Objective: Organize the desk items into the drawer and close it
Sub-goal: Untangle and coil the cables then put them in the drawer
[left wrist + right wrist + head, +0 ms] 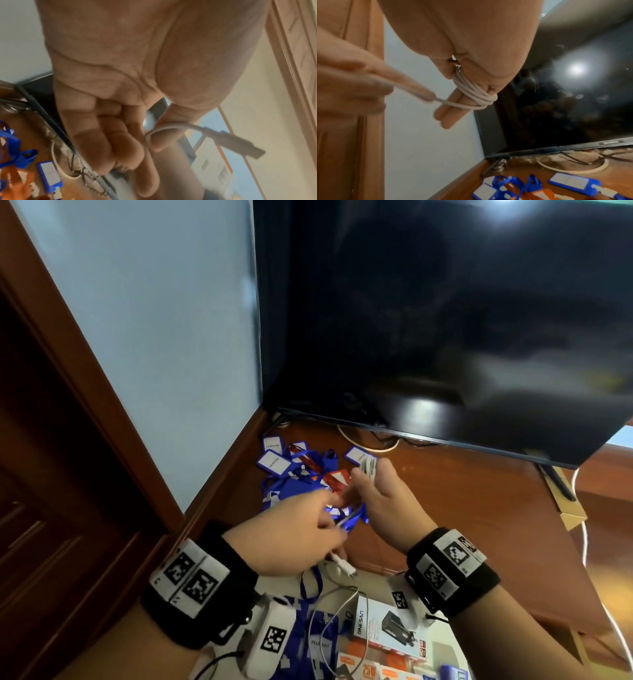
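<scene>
A white USB cable runs between both hands above the wooden desk (462,501). My right hand (373,484) holds its fingers straight, with several turns of the cable (476,94) wound round them (368,465); its thumb pins one cable end against the fingers. My left hand (308,529) pinches the free stretch (426,96) between thumb and forefinger (164,129), and the USB plug (342,566) (240,144) hangs loose below it. Blue and red key tags (298,470) (573,182) lie in a heap on the desk beyond the hands.
A black TV (445,320) stands at the back of the desk, with cords under it (573,169). Below my wrists the open drawer holds a charger box (387,625), another white cable (329,604) and blue lanyards (318,642). A wall and wooden door frame (85,405) close the left side.
</scene>
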Demonstrator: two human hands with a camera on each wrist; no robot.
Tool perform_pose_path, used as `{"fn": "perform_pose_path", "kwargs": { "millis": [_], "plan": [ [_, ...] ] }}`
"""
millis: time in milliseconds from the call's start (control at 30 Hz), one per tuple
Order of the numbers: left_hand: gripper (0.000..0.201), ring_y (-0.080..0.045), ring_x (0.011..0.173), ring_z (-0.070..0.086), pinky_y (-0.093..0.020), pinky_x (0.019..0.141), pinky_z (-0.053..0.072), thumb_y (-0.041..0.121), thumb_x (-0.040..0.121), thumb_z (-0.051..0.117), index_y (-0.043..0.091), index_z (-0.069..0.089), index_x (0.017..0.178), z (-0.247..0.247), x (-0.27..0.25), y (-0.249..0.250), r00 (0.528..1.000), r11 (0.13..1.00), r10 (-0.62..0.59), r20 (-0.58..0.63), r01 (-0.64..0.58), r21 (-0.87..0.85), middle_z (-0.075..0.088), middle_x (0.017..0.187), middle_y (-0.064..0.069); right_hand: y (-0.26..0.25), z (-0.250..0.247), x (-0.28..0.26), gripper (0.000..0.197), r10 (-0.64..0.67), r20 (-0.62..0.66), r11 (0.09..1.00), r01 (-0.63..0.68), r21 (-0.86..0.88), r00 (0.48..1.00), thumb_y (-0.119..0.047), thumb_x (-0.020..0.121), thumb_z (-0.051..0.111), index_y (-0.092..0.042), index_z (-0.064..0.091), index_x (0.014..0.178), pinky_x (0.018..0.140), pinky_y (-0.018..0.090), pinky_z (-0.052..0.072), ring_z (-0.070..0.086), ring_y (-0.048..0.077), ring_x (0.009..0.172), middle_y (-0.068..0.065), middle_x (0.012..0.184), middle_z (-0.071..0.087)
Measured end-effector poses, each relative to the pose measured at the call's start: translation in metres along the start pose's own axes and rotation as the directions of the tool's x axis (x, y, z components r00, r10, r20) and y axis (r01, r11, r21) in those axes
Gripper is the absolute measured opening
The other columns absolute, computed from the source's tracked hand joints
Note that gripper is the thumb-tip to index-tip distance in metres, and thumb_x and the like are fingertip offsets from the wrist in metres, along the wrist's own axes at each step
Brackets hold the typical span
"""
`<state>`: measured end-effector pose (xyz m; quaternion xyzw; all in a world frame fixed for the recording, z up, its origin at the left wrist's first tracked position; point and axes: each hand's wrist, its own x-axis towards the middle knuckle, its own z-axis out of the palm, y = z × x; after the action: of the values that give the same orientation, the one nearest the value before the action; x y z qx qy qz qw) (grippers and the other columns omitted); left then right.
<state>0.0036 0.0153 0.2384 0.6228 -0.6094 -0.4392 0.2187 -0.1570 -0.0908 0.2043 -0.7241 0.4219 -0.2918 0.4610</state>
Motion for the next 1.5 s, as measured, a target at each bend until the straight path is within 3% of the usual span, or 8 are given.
{"fn": "perform_pose_path", "kwargs": {
  "millis": [67,333,567,667,867,1033,1333,1500],
  "plan": [
    [0.025,-0.006,0.074,0.071,-0.022,0.072,0.058,0.023,0.106,0.054,0.022,0.055,0.131,-0.013,-0.003,0.006,0.999,0.982,-0.037,-0.002,0.036,-0.188,0.081,0.095,0.001,0.006,0.004,-0.005,0.029,0.041,0.059,0.997,-0.038,-0.06,0.997,-0.037,0.106,0.049,-0.01,0.047,0.095,0.065,0.035,0.056,0.067,0.009,0.061,0.0,0.071,0.067],
    [0.055,-0.035,0.112,0.072,-0.035,0.087,0.055,0.038,0.11,0.029,0.0,0.065,0.125,-0.031,-0.007,-0.026,0.983,0.658,-0.101,0.15,0.179,-0.732,0.074,0.12,-0.023,0.02,0.029,-0.024,0.049,0.159,0.241,0.94,-0.222,0.261,0.958,-0.046,0.1,0.056,0.001,0.047,0.088,0.052,0.035,0.035,0.04,0.022,0.052,0.01,0.063,0.044],
    [0.029,-0.014,0.056,0.05,-0.024,0.051,0.037,0.035,0.102,0.063,0.009,0.077,0.1,-0.014,-0.003,-0.062,0.968,0.857,-0.161,-0.194,0.039,-0.514,0.067,0.07,-0.005,0.004,0.035,-0.035,0.063,0.097,0.443,0.844,-0.31,0.437,0.891,-0.054,0.102,0.045,0.003,0.062,0.082,0.049,0.026,0.029,0.026,0.023,0.043,0.01,0.051,0.036],
    [0.036,-0.015,0.064,0.059,-0.029,0.065,0.049,0.051,0.092,0.071,0.015,0.078,0.087,-0.011,-0.004,-0.072,0.939,0.908,-0.154,-0.308,0.012,-0.419,0.066,0.07,0.001,0.001,0.041,-0.036,0.046,0.075,0.436,0.784,-0.323,0.53,0.897,-0.049,0.095,0.059,-0.006,0.062,0.077,0.058,0.039,0.021,0.027,0.025,0.045,0.007,0.044,0.035],
    [0.047,-0.005,0.084,0.067,-0.029,0.08,0.053,0.071,0.08,0.065,0.027,0.069,0.097,-0.004,-0.006,-0.078,0.898,0.959,-0.095,-0.43,-0.033,-0.281,0.071,0.09,0.01,-0.004,0.046,-0.036,0.027,0.029,0.435,0.608,-0.361,0.707,0.9,-0.022,0.099,0.056,-0.007,0.055,0.076,0.07,0.036,0.041,0.029,0.014,0.032,0.001,0.041,0.032],
    [0.021,-0.03,0.091,0.073,-0.036,0.08,0.061,0.031,0.098,0.063,0.02,0.074,0.112,-0.004,-0.013,-0.068,0.904,0.873,0.048,-0.425,-0.244,-0.422,0.077,0.098,-0.009,-0.005,0.048,-0.028,0.027,-0.017,0.45,0.474,-0.389,0.79,0.893,-0.021,0.101,0.053,-0.006,0.053,0.078,0.072,0.03,0.048,0.034,0.013,0.035,0.0,0.042,0.035],
    [0.009,-0.015,0.069,0.074,-0.019,0.061,0.058,0.013,0.096,0.072,0.012,0.08,0.101,-0.009,-0.021,-0.061,0.834,0.872,-0.019,-0.552,-0.257,-0.417,0.077,0.082,-0.007,-0.017,0.05,-0.024,0.028,0.077,0.358,0.503,-0.346,0.792,0.931,-0.021,0.104,0.049,-0.007,0.054,0.08,0.063,0.024,0.052,0.034,0.014,0.038,0.002,0.046,0.033],
    [0.017,-0.024,0.089,0.077,-0.028,0.076,0.063,0.003,0.091,0.074,0.012,0.079,0.106,-0.012,-0.022,-0.058,0.916,0.785,-0.079,-0.393,-0.186,-0.59,0.078,0.095,-0.012,-0.013,0.049,-0.02,0.028,0.104,0.311,0.518,-0.319,0.794,0.945,-0.025,0.104,0.051,-0.007,0.057,0.083,0.07,0.028,0.049,0.035,0.012,0.037,0.002,0.049,0.035]
  ]
}}
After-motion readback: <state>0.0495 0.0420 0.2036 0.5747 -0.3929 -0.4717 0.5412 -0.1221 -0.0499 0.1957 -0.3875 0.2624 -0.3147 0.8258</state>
